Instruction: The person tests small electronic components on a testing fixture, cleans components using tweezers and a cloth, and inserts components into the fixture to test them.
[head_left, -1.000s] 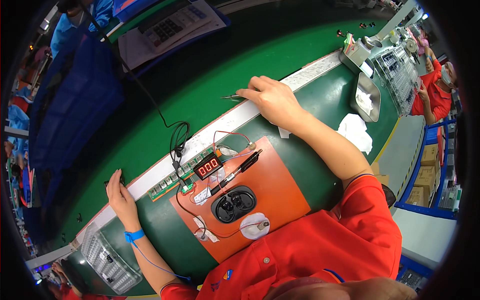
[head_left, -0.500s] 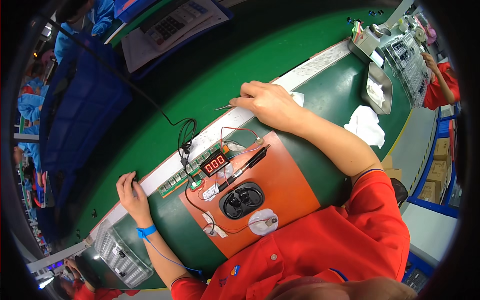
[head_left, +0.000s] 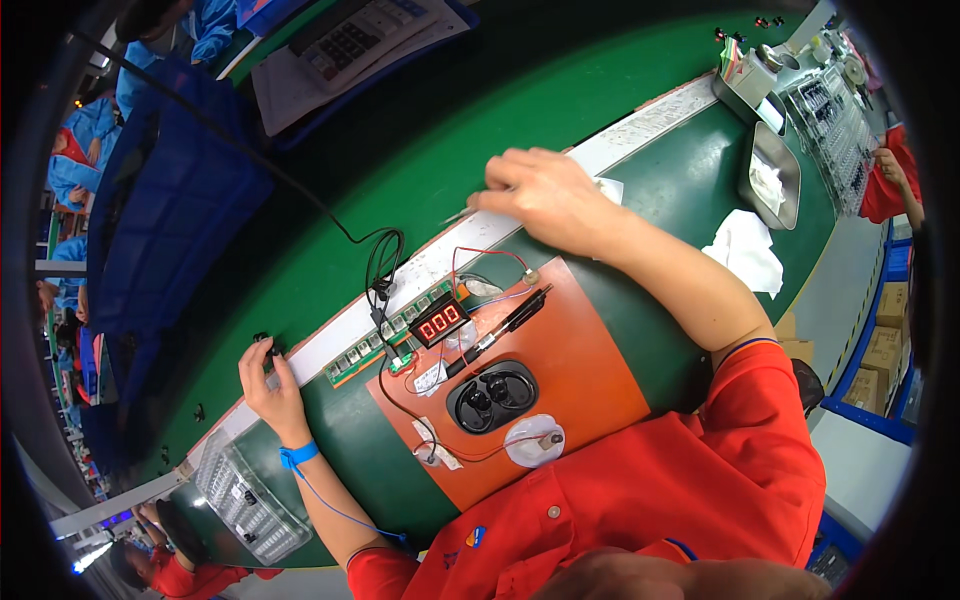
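Two bare hands, both at the far edge of the green bench.

Right hand (head_left: 560, 200): fingers folded together, thumb and forefinger clamped on a slim pointed tool (head_left: 459, 215). Tool: long axis slanting slightly down to the left, tip leftward past the white rail (head_left: 640, 127) towards the green belt (head_left: 560, 100); outline blurred, rear end hidden in the hand.

Left hand (head_left: 272, 388): fingers bent, tips at a small black piece (head_left: 275, 350) by the rail; whether they grip it, cannot tell. Piece: partly covered, its direction unclear.

Between the forearms: one orange mat (head_left: 600, 390), bearing an oval black case (head_left: 527, 385), long axis rising to the right, two glossy black pieces inside; beyond it, one black pen (head_left: 525, 310), likewise slanted, and a red-lit display (head_left: 440, 320).

Outermost: one co-worker's red sleeve (head_left: 888, 195), cut off by the dark rim.
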